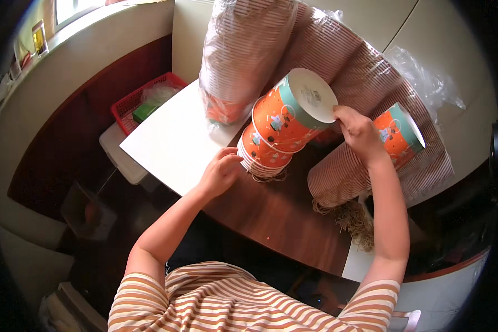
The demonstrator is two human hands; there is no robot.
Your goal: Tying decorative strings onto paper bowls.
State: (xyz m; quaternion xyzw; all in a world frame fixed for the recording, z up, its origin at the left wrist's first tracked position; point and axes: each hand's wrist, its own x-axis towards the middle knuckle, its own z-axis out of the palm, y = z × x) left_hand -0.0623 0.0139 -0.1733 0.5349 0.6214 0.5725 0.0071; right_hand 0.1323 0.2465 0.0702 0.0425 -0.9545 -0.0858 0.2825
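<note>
Before me a short stack of orange paper buckets with teal bands [274,119] stands upside down, white rims bunched low. My right hand [359,130] pinches the teal-banded base edge of the top paper bucket. Beside the lower rims, my left hand [220,172] has its fingers curled in with the tips at the stack. Whether those tips hold anything is hidden. Thin tan twine [268,177] loops out under the rims. To the right, a long stack of paper buckets [340,174] lies tilted, its orange and teal end bucket [395,135] behind my right wrist.
Tall plastic-wrapped bucket stacks [249,50] crowd the back of the brown tabletop [271,221]. A tangle of tan twine [355,224] lies at the right front. Crumpled clear plastic [420,77] sits behind. At the left are a white surface [166,149] and a red basket [126,108].
</note>
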